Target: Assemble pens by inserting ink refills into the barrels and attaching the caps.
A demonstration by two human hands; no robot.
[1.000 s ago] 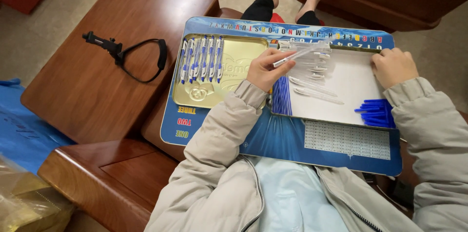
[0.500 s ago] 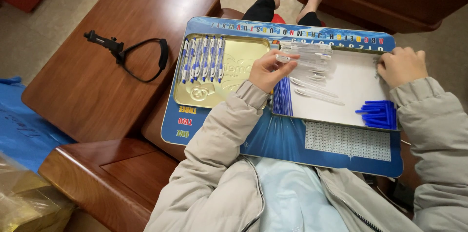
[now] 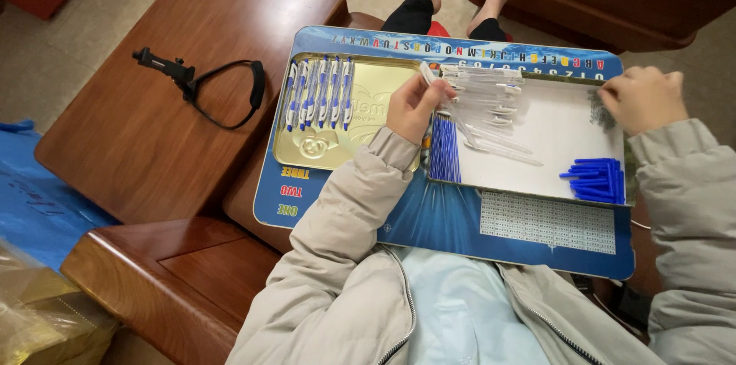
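Lap board (image 3: 345, 219) bears gold tin (image 3: 368, 116) of pens (image 3: 318, 93), white tray (image 3: 560, 131) of barrels (image 3: 483, 93)

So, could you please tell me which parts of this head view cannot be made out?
- Head view: what the right hand pinches at the white tray corner is small, dark and covered by its fingers.
- The left hand covers most of its clear pen barrel.
- The pile of clear barrels is too see-through to count.
- The lap board is partly hidden by the sleeves.
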